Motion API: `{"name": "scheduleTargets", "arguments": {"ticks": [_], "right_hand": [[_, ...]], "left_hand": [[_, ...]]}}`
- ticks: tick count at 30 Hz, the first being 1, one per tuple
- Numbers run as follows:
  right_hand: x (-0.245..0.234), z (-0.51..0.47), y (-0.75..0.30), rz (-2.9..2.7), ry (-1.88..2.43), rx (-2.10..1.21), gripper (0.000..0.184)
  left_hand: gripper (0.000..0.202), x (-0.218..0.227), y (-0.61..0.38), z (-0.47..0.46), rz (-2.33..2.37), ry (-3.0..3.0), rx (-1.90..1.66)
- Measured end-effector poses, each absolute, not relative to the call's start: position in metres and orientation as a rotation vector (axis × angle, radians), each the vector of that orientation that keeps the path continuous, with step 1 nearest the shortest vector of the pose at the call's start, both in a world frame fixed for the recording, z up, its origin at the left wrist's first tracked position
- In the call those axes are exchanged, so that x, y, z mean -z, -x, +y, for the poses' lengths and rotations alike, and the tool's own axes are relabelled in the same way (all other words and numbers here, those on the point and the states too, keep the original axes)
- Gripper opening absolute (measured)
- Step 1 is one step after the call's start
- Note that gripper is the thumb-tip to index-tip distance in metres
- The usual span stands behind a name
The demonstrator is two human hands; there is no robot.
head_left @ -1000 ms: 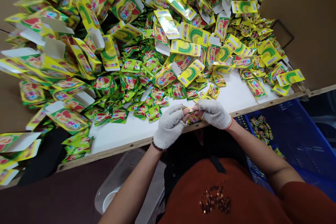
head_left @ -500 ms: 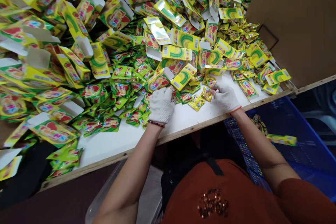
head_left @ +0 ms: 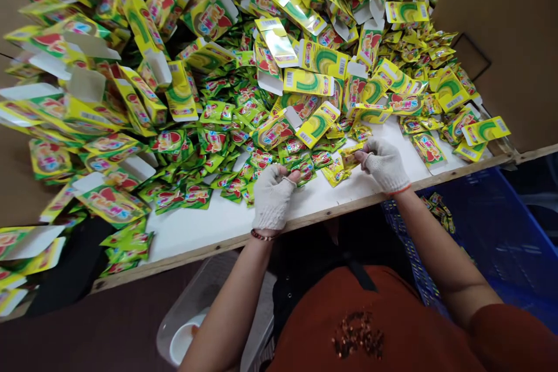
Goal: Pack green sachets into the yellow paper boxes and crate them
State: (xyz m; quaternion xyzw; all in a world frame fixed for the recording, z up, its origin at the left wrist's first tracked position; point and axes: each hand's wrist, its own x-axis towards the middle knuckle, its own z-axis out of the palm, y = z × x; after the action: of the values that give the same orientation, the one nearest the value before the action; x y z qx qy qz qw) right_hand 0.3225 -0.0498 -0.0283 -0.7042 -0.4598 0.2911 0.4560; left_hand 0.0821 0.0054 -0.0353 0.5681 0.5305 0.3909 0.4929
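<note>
Both my hands wear white knit gloves with the fingertips bare. My left hand (head_left: 272, 195) rests near the front of the white table (head_left: 218, 222), its fingers curled and pinching a green sachet (head_left: 304, 170) at the edge of the sachet heap. My right hand (head_left: 384, 164) is a little further right, fingers pinched on a yellow sachet (head_left: 349, 157) lifted just off the table. Another yellow sachet (head_left: 333, 174) lies between the two hands.
Several open yellow-green cartons (head_left: 317, 123) and loose sachets (head_left: 209, 142) cover the table's back and left. A cardboard wall (head_left: 505, 40) stands at the right. A blue crate (head_left: 492, 232) holding some sachets sits below right, a clear plastic tub (head_left: 196, 319) below left.
A second ago both hands were together at the table's edge on one sachet. They reached apart into the heap, and now each has drawn back slightly with a sachet pinched.
</note>
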Motion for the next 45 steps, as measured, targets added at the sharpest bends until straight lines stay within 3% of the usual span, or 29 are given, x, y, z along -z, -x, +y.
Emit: {"name": "scheduleTargets", "arguments": {"ticks": [4,12,15,19,22,26,28,34,41,45], "right_hand": [[0.025,-0.059,-0.282,-1.008,1.514,-0.989,0.036],[0.031,-0.06,-0.271,-1.23,1.589,-0.716,0.03],[0.029,-0.06,-0.275,-1.254,1.438,-0.923,0.044],[0.033,-0.057,-0.277,-1.118,1.363,-1.114,0.047],[0.041,-0.053,-0.276,-0.999,1.373,-1.038,0.046],[0.049,-0.05,-0.274,-0.966,1.352,-1.031,0.047],[0.049,-0.05,-0.274,-0.947,1.321,-1.044,0.05],[0.038,-0.054,-0.275,-0.88,1.274,-0.901,0.049],[0.034,-0.053,-0.263,-0.936,1.332,-0.717,0.042],[0.034,-0.053,-0.269,-1.115,1.423,-0.701,0.035]], "left_hand": [[0.037,0.031,-0.103,-0.012,1.091,-1.083,-0.929],[0.031,0.043,-0.104,-0.015,1.041,-1.194,-0.996],[0.029,0.036,-0.106,-0.016,0.996,-1.298,-0.936],[0.022,0.018,-0.108,0.003,1.026,-1.718,-0.873],[0.022,0.01,-0.103,0.041,1.27,-2.233,-0.921],[0.051,0.012,-0.093,0.091,1.642,-2.72,-0.511],[0.054,0.013,-0.088,0.101,1.691,-2.745,-0.413],[0.057,0.013,-0.067,0.059,1.588,-2.631,-0.632],[0.058,0.03,-0.074,-0.004,1.39,-2.639,-0.484],[0.047,0.026,-0.078,-0.008,1.371,-2.681,-0.504]]}}
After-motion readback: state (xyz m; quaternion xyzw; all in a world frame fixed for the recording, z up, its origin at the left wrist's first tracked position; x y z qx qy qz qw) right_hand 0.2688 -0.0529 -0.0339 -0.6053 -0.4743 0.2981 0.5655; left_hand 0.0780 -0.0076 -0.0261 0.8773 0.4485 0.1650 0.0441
